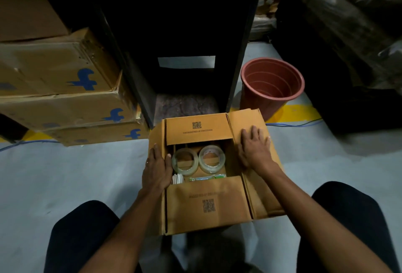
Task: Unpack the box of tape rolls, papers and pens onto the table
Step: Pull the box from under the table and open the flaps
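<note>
A brown corrugated cardboard box point(208, 203) sits on a smooth grey floor point(65, 185) between the knees of a seated person, its four flaps folded outward. The left hand point(156, 167) lies flat on the left flap, fingers straight and together, thumb at the opening's edge, gripping nothing. The right hand point(254, 148) presses the right flap down with fingers spread and straight, also holding nothing. Inside the box, two glossy rolls of clear tape point(186, 162) point(211, 159) stand side by side, round with hollow cores. Just nearer the person lie a bundle of white papers point(178, 178) and a green-printed packet point(206, 178), its contents unclear. Beyond stand a dark table point(174, 33), a ribbed terracotta-coloured plastic pot point(272, 85) and stacked cartons point(61, 90).
</note>
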A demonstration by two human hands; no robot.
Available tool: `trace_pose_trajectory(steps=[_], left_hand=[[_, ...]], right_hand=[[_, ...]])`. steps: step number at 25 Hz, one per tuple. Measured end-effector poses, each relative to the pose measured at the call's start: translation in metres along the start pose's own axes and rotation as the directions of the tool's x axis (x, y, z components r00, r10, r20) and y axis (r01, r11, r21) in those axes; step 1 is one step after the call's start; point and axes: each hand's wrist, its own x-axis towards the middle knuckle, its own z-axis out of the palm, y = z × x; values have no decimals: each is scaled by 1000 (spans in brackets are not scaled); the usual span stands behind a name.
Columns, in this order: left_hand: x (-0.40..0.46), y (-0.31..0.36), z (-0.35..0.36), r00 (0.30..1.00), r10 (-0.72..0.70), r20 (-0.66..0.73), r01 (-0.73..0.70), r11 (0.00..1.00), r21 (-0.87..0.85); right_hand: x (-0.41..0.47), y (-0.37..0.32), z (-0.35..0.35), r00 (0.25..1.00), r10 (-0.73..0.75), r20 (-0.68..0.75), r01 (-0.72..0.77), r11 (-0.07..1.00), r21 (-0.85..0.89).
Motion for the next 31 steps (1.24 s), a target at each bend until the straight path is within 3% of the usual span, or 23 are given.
trace_pose_trajectory(steps=[2,5,10,13,16,19,22,31], left_hand=[[0,-2,0,1000,13,0,-13,1000,-9],[3,-5,0,999,41,28,-40,999,-25],[5,-10,-1,993,82,81,-76,994,-73],[5,-8,-2,995,64,70,-63,998,-24],[10,-4,-3,997,80,0,-79,993,86],[19,5,-12,985,120,-124,-115,992,52],[26,15,-24,953,191,-237,-192,981,18],[61,63,-43,864,324,-386,-347,938,12]], right_hand=[[4,-3,10,991,14,133,-37,986,165],[5,-9,24,966,-25,256,-48,961,273],[8,-8,28,959,-135,248,-3,872,489],[9,-5,28,966,-87,245,5,948,317],[-4,-15,22,993,-55,100,41,989,139],[-22,-31,21,962,-240,-132,250,966,71],[-33,-46,26,838,-450,-308,452,889,-67],[23,-71,1,774,-507,-378,465,862,-204]])
